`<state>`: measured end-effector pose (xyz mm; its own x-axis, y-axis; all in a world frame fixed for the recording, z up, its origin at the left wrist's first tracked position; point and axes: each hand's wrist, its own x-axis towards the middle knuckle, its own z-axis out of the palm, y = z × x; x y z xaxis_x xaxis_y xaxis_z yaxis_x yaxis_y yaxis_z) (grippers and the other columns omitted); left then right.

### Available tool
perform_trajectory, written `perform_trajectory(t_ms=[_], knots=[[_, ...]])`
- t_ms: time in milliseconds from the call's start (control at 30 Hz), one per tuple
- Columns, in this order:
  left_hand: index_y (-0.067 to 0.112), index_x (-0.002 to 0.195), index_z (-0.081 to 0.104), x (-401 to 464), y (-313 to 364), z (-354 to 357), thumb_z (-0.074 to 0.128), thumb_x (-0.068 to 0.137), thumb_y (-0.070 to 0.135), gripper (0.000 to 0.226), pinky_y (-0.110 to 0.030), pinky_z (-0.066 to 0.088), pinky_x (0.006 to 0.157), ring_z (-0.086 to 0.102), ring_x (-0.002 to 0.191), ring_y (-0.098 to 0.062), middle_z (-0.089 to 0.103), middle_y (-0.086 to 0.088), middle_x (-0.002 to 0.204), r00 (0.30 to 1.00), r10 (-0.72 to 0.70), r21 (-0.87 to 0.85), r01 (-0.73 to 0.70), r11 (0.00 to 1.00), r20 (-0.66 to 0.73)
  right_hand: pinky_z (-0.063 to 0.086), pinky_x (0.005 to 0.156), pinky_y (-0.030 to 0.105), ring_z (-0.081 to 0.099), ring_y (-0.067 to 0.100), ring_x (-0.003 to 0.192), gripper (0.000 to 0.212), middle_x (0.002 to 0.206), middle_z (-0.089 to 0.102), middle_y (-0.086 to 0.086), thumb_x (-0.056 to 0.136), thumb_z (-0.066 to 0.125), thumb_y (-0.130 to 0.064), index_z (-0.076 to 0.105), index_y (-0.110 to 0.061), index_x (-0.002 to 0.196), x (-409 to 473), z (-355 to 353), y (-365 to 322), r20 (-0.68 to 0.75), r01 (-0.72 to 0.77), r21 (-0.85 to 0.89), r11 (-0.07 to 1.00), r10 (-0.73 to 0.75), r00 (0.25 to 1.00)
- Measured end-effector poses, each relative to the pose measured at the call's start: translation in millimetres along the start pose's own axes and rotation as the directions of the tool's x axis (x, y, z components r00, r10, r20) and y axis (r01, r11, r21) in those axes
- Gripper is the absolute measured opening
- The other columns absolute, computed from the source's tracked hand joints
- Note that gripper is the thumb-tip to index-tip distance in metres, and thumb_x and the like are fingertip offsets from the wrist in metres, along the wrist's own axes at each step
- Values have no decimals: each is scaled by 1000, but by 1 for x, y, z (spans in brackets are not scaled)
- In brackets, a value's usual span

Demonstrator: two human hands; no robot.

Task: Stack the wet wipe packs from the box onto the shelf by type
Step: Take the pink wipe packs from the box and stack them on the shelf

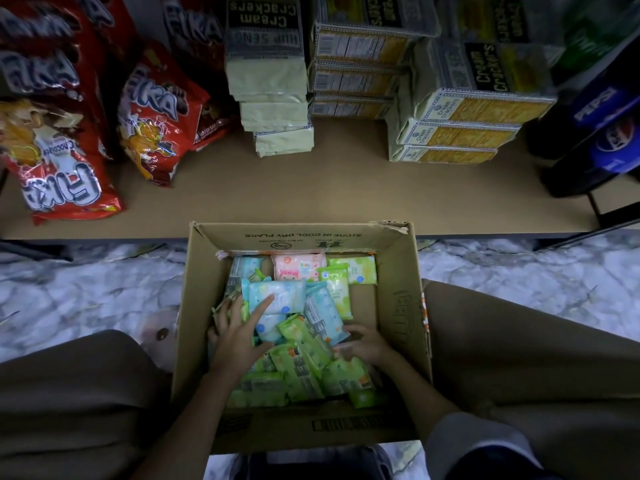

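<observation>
An open cardboard box (401,306) stands on the floor between my knees, against the shelf's front edge. It holds several wet wipe packs: blue ones (273,294) in the middle, green ones (304,372) near me and at the far right, one pink pack (299,266) at the back. My left hand (239,334) lies inside the box with fingers spread, its index finger touching a blue pack. My right hand (363,346) is also in the box, fingers loosely bent over green and blue packs, gripping nothing that I can see.
The brown shelf board (329,192) lies beyond the box. Red snack bags (69,188) stand at its left, stacks of cream cracker packs (450,133) at the back centre and right, dark Pepsi bottles (595,143) at the far right. Marble floor surrounds the box.
</observation>
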<state>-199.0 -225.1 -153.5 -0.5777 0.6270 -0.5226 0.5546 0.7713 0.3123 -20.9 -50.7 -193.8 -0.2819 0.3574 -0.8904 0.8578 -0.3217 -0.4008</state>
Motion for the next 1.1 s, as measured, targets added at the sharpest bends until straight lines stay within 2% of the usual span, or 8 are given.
perform_trajectory(t_ms=[100, 333, 467, 600, 667, 733, 933, 1100], knots=[[48, 143, 10, 2, 6, -6, 62, 83, 46, 80, -55, 22, 106, 4, 142, -31, 4, -3, 155, 1000, -24, -9, 24, 1000, -17, 45, 50, 6, 58, 12, 84, 32, 95, 65, 3, 75, 70, 7, 65, 9, 107, -11, -5, -14, -75, 64, 6, 998, -63, 995], [36, 135, 43, 13, 34, -25, 50, 64, 72, 80, -49, 25, 108, 25, 138, -32, 27, -11, 147, 983, 14, -326, -73, 943, -180, 44, 57, 5, 57, 18, 88, 18, 92, 68, 14, 77, 69, 7, 70, 8, 95, -36, -27, -35, -347, 367, 126, 922, -305, 887], [43, 124, 42, 12, 62, -37, 63, 80, 50, 49, -37, 37, 101, 40, 128, -23, 44, -6, 136, 995, 49, -729, -98, 677, -89, 54, 68, 21, 64, 19, 81, 15, 81, 70, 3, 80, 68, 1, 70, -14, 81, -66, -18, -54, -556, 583, 442, 682, -303, 774], [48, 132, 37, 10, 76, -44, 68, 79, 40, 61, -48, 45, 96, 51, 120, -21, 53, -4, 129, 972, 136, -932, 135, 337, 190, 57, 57, 26, 65, 25, 83, 16, 99, 64, 13, 83, 61, 5, 63, -6, 95, -83, -1, -78, -357, 460, 694, 555, -290, 888], [46, 125, 42, 8, 71, -48, 66, 83, 21, 55, -47, 51, 86, 58, 111, -24, 58, -1, 123, 978, 119, -971, 147, 190, 171, 59, 64, 30, 66, 27, 85, 17, 101, 65, 13, 84, 60, 6, 63, -4, 97, -83, 10, -88, -212, 390, 697, 602, -346, 914], [41, 118, 48, 12, 54, -47, 65, 82, 4, 55, -42, 55, 80, 56, 113, -26, 54, -7, 130, 997, 46, -978, 52, 200, 63, 59, 69, 31, 65, 27, 88, 14, 103, 65, 15, 86, 60, 0, 64, -7, 97, -79, 19, -97, -91, 328, 690, 645, -371, 924], [22, 119, 47, 29, -4, -51, 62, 76, -15, 59, -32, 55, 74, 54, 109, -30, 52, -18, 126, 988, -119, -957, -58, 284, -95, 37, 102, 29, 42, 25, 129, 31, 137, 48, 9, 92, 56, -31, 59, -23, 122, -15, 25, -121, -225, 446, -46, 894, -444, 867], [11, 122, 44, 38, -17, -50, 59, 75, -20, 58, -12, 51, 63, 57, 96, -6, 51, -12, 124, 983, -114, -951, -104, 292, -143, 5, 112, 63, -8, 33, 145, 52, 159, -5, 1, 90, 32, -65, 28, -50, 140, 30, 49, -148, 49, 223, -686, 693, -262, 964]])
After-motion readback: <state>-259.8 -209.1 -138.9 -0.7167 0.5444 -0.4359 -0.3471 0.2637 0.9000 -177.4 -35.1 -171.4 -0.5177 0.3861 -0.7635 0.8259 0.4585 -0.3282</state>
